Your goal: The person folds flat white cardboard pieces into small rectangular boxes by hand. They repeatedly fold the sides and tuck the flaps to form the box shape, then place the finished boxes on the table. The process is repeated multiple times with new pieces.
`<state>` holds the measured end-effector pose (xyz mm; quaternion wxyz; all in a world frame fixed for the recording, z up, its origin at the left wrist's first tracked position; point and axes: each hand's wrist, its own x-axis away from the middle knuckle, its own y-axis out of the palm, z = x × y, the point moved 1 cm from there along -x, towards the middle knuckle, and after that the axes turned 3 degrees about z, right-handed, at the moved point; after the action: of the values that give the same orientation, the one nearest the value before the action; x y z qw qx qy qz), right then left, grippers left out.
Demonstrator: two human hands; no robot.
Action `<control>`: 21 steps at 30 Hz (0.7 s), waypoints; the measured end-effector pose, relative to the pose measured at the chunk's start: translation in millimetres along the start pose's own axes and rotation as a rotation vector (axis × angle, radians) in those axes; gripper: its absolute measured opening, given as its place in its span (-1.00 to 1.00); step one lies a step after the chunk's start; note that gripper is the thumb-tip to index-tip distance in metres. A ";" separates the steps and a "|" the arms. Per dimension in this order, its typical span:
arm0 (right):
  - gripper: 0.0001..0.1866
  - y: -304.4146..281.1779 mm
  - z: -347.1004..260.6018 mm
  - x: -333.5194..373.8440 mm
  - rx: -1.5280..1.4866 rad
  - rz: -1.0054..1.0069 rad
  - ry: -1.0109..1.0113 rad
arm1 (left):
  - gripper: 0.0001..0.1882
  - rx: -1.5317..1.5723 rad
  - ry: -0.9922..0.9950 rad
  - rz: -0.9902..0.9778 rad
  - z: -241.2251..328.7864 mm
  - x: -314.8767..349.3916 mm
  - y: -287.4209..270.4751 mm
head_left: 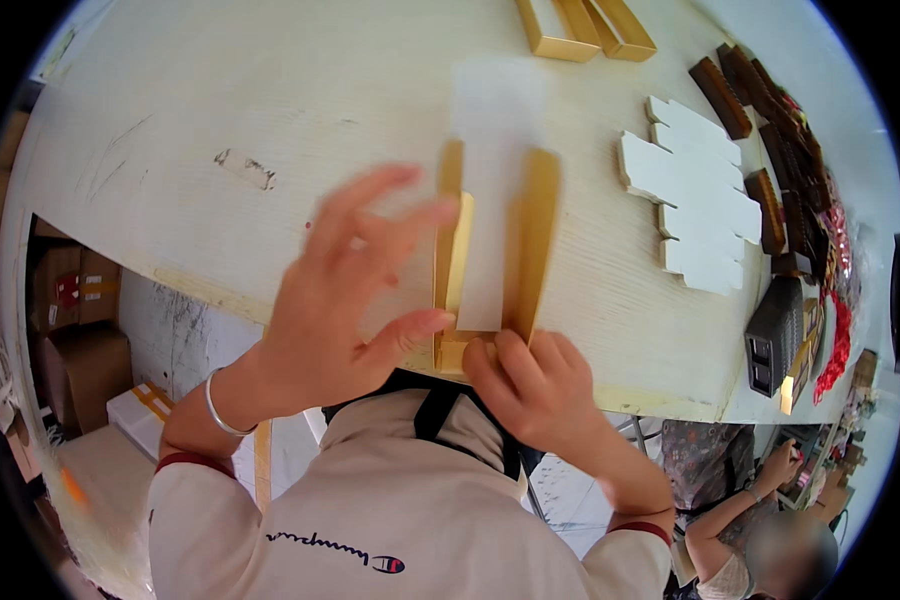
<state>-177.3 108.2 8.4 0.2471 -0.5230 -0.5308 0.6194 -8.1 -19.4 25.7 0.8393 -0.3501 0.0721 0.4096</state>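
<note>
A partly folded cardboard box (538, 225) lies in front of me at the table's near edge. Its long side walls are gold and stand up, while the inside is white. At the far end a white flap stretches out, blurred. My right hand (532, 388) has its fingers curled around the box's near end wall, pinching the gold card. To the left of the box, my left hand (335, 290) is raised with fingers spread and somewhat blurred; its thumb tip is close to the near left corner. It holds nothing.
Two folded gold boxes (570, 48) sit at the far edge. White flat die-cut card blanks (695, 205) lie on the right, beside dark brown strips (722, 97), a dark grey basket-like holder (773, 335) and red shredded material (836, 345). Another person (735, 535) is at lower right.
</note>
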 end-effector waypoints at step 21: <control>-0.72 3.7 -1.2 -7.3 -0.611 0.105 0.356 | -0.41 0.159 -0.326 -0.386 4.4 -0.1 -6.2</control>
<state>-172.9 101.2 7.9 0.1356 -0.6990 -0.6127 0.3430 -4.3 -19.2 32.3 0.9274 -0.2197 -0.1003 0.2858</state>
